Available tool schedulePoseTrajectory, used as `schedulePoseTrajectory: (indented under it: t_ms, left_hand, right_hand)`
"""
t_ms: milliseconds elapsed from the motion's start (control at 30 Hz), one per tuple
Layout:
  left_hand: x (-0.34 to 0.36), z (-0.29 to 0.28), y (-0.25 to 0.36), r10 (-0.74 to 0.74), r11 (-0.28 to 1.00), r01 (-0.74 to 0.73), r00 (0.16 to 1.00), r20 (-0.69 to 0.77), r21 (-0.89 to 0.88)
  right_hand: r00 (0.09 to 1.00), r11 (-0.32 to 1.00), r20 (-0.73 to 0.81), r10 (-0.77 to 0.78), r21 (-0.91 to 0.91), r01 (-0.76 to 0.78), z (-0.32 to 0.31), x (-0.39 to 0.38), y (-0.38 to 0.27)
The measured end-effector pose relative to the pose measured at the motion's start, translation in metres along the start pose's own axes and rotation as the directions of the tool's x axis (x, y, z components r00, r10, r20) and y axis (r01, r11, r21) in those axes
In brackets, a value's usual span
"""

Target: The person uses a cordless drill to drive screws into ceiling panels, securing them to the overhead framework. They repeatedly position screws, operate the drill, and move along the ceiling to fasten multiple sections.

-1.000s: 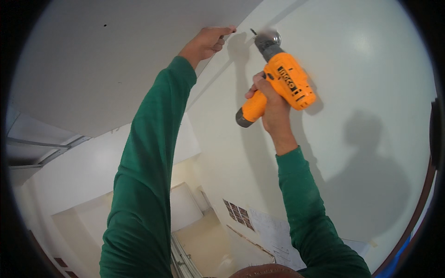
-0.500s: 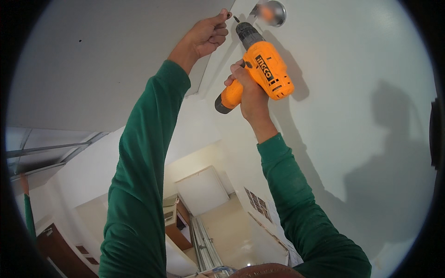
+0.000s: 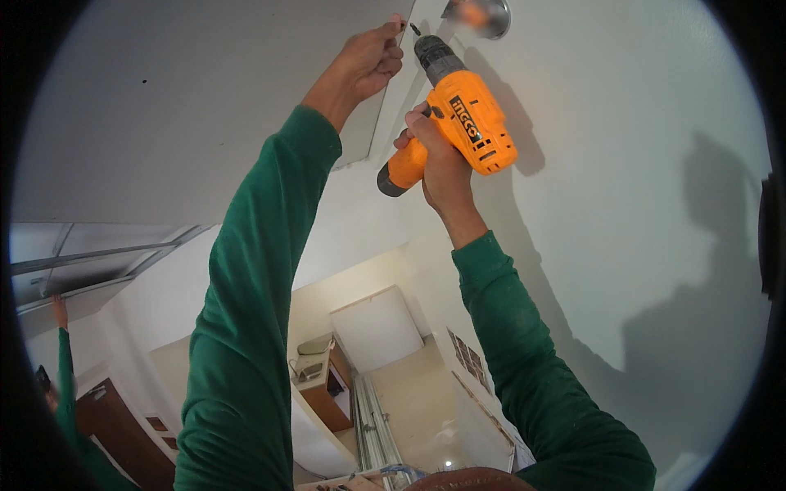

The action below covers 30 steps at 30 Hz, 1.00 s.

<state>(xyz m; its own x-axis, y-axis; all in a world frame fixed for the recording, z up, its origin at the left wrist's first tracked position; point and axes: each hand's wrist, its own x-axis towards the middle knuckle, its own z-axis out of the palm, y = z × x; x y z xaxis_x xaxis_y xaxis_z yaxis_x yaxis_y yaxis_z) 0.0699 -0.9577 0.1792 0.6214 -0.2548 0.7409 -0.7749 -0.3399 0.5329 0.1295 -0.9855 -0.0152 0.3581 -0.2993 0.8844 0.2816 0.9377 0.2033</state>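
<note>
My left hand [image 3: 368, 61] is raised to the edge of a grey ceiling board [image 3: 180, 114], fingers curled and pinched at a small dark item too small to make out. My right hand [image 3: 438, 155] is wrapped round the grip of an orange and black cordless drill [image 3: 471, 123]. The drill points upward, its bit just right of my left fingertips; I cannot tell whether it touches anything. A round chrome fitting [image 3: 495, 16], partly blurred, is on the pale wall [image 3: 606, 164] beside the drill's tip.
At left, a co-worker's raised hand [image 3: 59, 311] is at a board below a metal ceiling frame [image 3: 98, 258]. Below are a brown door [image 3: 106, 417], a wooden cabinet with sink [image 3: 327, 401], long metal channels [image 3: 377, 417], a leaning white panel [image 3: 372, 327] and papers on the wall.
My hands and the drill have moved up and slightly left, the bit now close by my left fingers. The co-worker at left has come further into view.
</note>
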Motion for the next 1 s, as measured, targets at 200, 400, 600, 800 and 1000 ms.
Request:
schedulePoseTrajectory:
  t_ms: [200,400,600,800,1000]
  left_hand:
    - [0.003,0.003,-0.004,-0.021,0.999,0.022,0.999,0.031,-0.039]
    - [0.002,0.005,0.000,0.001,1.000,0.000,0.999,0.047,-0.016]
    - [0.007,0.003,-0.008,-0.060,0.992,0.057,0.998,-0.023,-0.116]
    - [0.001,0.008,-0.004,-0.030,0.998,0.031,0.999,0.016,-0.062]
    - [-0.015,0.020,0.022,0.013,0.956,-0.007,1.000,-0.018,0.294]
  right_hand:
    - [0.999,0.999,0.013,0.049,0.004,-0.049,-0.007,0.003,0.004]
    - [0.999,1.000,-0.021,0.026,-0.012,-0.026,-0.001,0.002,0.002]
    - [0.999,0.997,-0.004,0.044,0.063,-0.044,-0.003,0.006,0.011]
    - [1.000,0.997,0.000,0.002,0.075,-0.002,-0.001,0.005,0.012]
    - [0.969,0.837,0.055,-0.242,-0.493,0.237,-0.028,0.011,0.033]
